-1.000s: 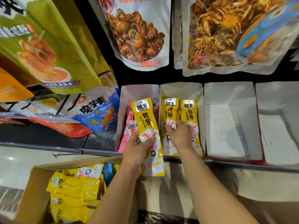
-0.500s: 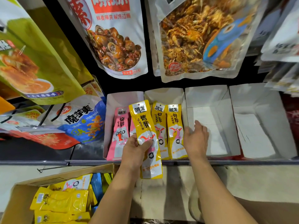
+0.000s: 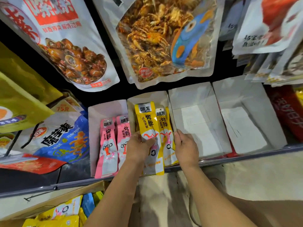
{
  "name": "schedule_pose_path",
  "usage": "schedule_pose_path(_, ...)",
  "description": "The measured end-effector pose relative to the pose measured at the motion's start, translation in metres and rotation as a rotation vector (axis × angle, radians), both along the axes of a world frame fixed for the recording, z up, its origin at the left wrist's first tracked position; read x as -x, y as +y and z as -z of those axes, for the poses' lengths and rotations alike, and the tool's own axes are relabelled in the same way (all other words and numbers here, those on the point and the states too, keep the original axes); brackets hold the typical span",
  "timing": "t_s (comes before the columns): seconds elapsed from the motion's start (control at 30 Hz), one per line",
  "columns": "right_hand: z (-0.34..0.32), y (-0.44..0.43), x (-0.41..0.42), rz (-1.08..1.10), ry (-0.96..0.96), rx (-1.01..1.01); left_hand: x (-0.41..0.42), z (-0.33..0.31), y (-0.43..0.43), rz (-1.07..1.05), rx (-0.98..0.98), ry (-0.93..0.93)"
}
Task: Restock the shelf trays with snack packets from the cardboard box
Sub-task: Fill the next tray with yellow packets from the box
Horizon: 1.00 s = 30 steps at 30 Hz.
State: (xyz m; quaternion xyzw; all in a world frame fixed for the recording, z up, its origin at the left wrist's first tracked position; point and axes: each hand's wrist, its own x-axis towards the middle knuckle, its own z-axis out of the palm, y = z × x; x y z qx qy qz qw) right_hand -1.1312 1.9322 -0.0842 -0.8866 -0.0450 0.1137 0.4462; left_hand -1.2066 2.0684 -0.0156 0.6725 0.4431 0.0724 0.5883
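My left hand (image 3: 139, 147) grips a long yellow snack packet (image 3: 148, 126) by its middle, holding it over the second white shelf tray (image 3: 147, 98). Another yellow packet (image 3: 164, 128) lies in that tray just to its right. My right hand (image 3: 185, 146) holds the tray's right wall (image 3: 172, 115) near the front, fingers curled over its edge. The first tray (image 3: 105, 108) on the left holds pink packets (image 3: 108, 145). The cardboard box (image 3: 54, 201) sits at the bottom left with several yellow packets (image 3: 65, 215) inside.
Two white trays (image 3: 195, 118) (image 3: 242, 122) stand to the right with nothing in them. Large snack bags (image 3: 70, 51) (image 3: 164, 40) hang above the shelf. A blue bag (image 3: 64, 136) lies left of the trays. The shelf's front rail (image 3: 246, 155) runs across.
My left hand has carried the yellow packet rightward over the second tray. My right hand came off the packets and took hold of the tray's right wall. The camera shifted left.
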Motion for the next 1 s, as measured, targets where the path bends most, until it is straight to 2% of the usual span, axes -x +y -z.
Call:
schedule_pose_path(0.1,0.002,-0.001,-0.001,-0.012,-0.002,0.003,-0.028,0.007,-0.003,0.007,-0.020,0.022)
schedule_pose_path(0.33,0.005,0.002,0.001,0.012,-0.030,0.040,-0.069,0.028,-0.013,0.113,-0.071,0.220)
schedule_pose_path(0.53,0.006,0.002,0.001,-0.007,-0.068,0.083,-0.068,0.045,-0.020,0.205,-0.223,0.303)
schedule_pose_path(0.7,0.006,0.003,0.001,-0.005,-0.021,0.090,-0.068,0.036,-0.025,0.302,-0.347,0.358)
schedule_pose_path(0.9,-0.007,0.001,0.002,-0.022,0.017,0.049,-0.043,0.008,-0.008,0.357,-0.451,0.319)
schedule_pose_path(1.0,-0.012,-0.002,0.002,-0.010,0.071,-0.067,-0.014,-0.009,0.011,0.337,-0.487,0.257)
